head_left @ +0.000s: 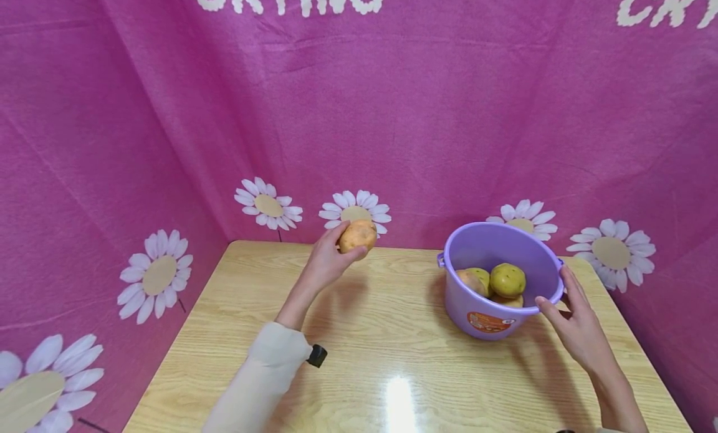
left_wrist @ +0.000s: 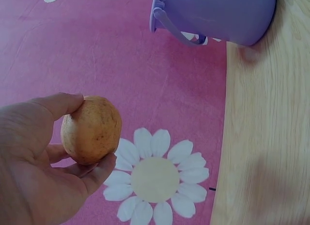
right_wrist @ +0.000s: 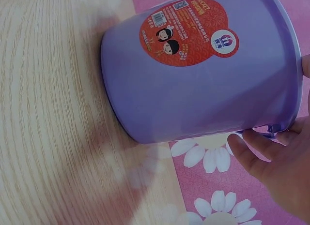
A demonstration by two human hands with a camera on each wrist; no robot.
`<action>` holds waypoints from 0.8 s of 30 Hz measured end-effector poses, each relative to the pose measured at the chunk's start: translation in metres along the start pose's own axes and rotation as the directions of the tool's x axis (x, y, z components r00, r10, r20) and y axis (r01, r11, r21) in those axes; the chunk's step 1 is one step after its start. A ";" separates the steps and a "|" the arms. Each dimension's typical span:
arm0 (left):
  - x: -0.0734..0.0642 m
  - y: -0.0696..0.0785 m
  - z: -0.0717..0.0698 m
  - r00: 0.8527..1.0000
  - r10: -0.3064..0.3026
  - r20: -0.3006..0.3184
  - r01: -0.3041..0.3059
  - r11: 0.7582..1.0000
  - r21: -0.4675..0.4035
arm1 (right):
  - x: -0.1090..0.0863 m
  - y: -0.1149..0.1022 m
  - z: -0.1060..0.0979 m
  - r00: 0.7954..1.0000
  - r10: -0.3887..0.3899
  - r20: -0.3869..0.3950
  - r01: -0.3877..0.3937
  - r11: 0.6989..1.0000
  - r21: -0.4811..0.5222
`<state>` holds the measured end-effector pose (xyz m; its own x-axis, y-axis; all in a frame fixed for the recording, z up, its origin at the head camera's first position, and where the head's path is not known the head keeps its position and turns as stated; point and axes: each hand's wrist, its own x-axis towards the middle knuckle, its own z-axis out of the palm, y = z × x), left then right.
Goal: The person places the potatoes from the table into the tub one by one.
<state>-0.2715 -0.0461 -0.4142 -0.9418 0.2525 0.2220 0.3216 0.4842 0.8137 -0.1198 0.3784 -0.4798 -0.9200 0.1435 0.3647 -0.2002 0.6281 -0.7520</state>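
Note:
A tan potato (head_left: pixel 358 235) is held up above the far part of the table by my left hand (head_left: pixel 327 261), thumb on one side and fingers on the other; the left wrist view shows the same potato (left_wrist: pixel 92 130) up close. To the right stands a purple bucket (head_left: pixel 488 321), upright on the table. Inside it lie several round potatoes, some yellow-green (head_left: pixel 507 280) and some tan (head_left: pixel 472 281). My right hand (head_left: pixel 578 327) grips the bucket's rim at its right side, beside the handle joint. In the right wrist view its fingers (right_wrist: pixel 254 152) lie along the bucket's outside.
The wooden table (head_left: pixel 359 371) ends at a pink cloth wall (head_left: pixel 364 109) printed with white flowers. A second cloth side stands at the left and another at the right. A red label (right_wrist: pixel 184 36) is stuck on the bucket's front.

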 end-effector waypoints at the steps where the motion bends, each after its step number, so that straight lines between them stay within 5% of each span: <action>1: 0.000 0.001 0.001 1.000 0.004 0.001 -0.004 1.000 0.000 | 0.000 0.000 0.000 1.000 0.001 0.001 -0.001 1.000 -0.001; 24: 0.008 0.044 0.050 0.991 0.098 0.088 -0.099 0.995 0.006 | -0.001 -0.002 0.001 1.000 -0.009 -0.006 0.009 1.000 0.022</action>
<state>-0.2603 0.0197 -0.4033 -0.8933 0.3715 0.2530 0.4142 0.4617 0.7844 -0.1189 0.3766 -0.4788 -0.9161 0.1420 0.3749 -0.2161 0.6127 -0.7602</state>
